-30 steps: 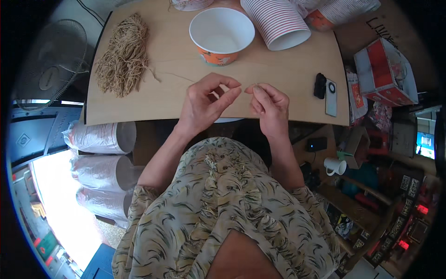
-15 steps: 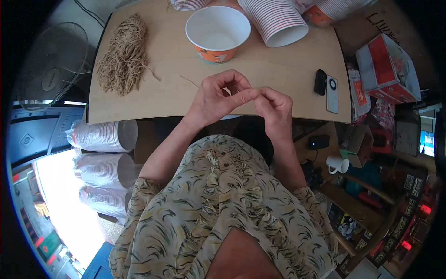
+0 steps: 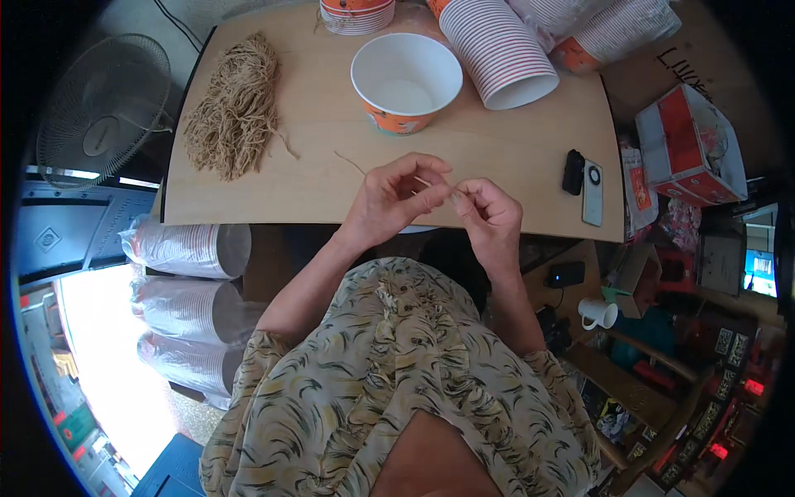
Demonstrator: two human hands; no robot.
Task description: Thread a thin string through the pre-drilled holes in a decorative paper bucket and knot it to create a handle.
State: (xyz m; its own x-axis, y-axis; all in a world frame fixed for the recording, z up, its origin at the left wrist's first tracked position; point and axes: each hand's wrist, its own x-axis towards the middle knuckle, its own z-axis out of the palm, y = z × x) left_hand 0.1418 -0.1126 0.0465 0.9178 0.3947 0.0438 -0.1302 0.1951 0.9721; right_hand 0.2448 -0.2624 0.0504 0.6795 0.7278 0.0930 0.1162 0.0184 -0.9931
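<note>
Above the table's near edge, my left hand (image 3: 383, 203) and my right hand (image 3: 492, 217) meet at the fingertips. Thin brown twine (image 3: 349, 162) runs across the left hand, its loose end sticking out to the left over the tabletop. The left thumb and fingers are curled round it. My right thumb and forefinger pinch the twine where the two hands meet; whether it is knotted there is too small to tell. Just beyond them stands an upright paper bucket (image 3: 404, 123), orange outside and white inside. A tangled bundle of twine (image 3: 235, 112) lies at the left.
Nested paper buckets (image 3: 497, 54) lie on their side at the far right, near a short upright stack (image 3: 358, 18). A phone (image 3: 592, 192) and a black case (image 3: 572, 171) rest on the table's right. Wrapped bucket stacks (image 3: 186, 248) and a fan (image 3: 101, 112) are at left.
The whole view has shifted, so table and things sit lower. My left fingers have parted a little, showing twine between them; both hands stay together at the fingertips.
</note>
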